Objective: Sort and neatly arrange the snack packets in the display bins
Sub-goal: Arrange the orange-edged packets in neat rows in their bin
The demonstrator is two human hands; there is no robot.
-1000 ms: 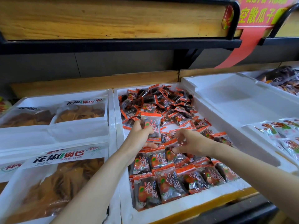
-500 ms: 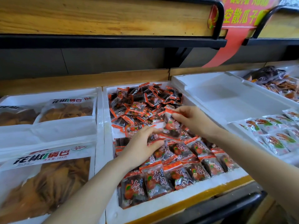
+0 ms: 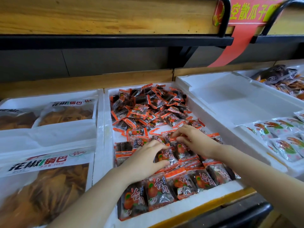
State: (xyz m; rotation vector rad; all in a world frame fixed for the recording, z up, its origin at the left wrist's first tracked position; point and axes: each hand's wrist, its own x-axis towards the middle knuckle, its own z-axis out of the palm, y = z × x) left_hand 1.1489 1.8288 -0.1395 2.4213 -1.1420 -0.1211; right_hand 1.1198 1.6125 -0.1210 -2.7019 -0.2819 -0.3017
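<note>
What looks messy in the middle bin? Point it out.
The back packets in the middle bin lie in a loose heap, tilted every way, bare foam showing at its near edge. The front rows sit neat, labels up. The left hand and right hand each grip a packet where the two meet.

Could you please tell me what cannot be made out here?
All head view.
Whatever lies beneath the left hand and right hand: hidden by the hands.
Far-right bin: cut by the right edge.
Red banner: text cut by the top edge.
Rear orange packets: print too small.
</note>
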